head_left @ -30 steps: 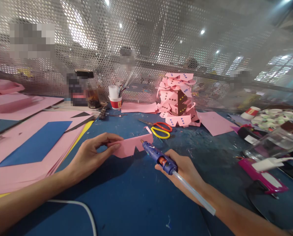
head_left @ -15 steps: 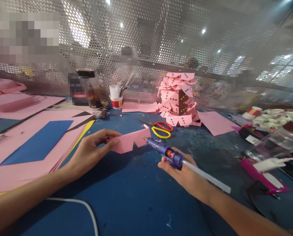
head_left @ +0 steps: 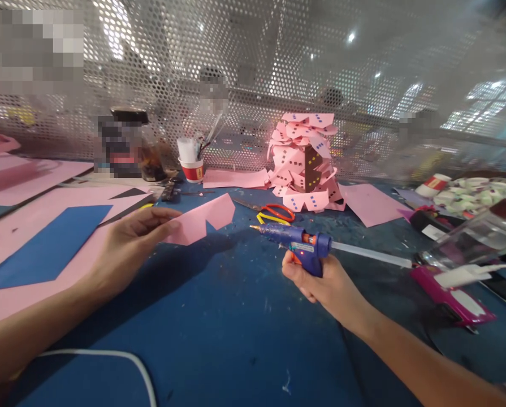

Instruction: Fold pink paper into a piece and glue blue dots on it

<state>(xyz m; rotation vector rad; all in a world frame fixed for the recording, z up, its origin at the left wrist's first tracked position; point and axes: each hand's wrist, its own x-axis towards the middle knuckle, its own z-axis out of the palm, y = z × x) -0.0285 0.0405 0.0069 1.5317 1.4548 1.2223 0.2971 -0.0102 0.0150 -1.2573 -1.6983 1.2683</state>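
Observation:
A notched strip of pink paper is pinched at its left end between the thumb and fingers of my left hand, raised over the blue table. My right hand is wrapped round the handle of a blue glue gun. The gun's nozzle points left, apart from the paper's right end, and a long translucent glue stick sticks out behind it. Scissors with red and yellow handles lie beyond the nozzle. Further back stands a layered pink paper structure with small dark and blue squares.
Pink sheets with a blue piece on top lie at the left. Along the back are a red and white cup and a jar. At the right are a clear container and a magenta device. A white cable crosses the front.
The glue gun has turned more level, and its nozzle has drawn away from the paper. My left hand has moved left and up with the strip, whose right end has tilted up.

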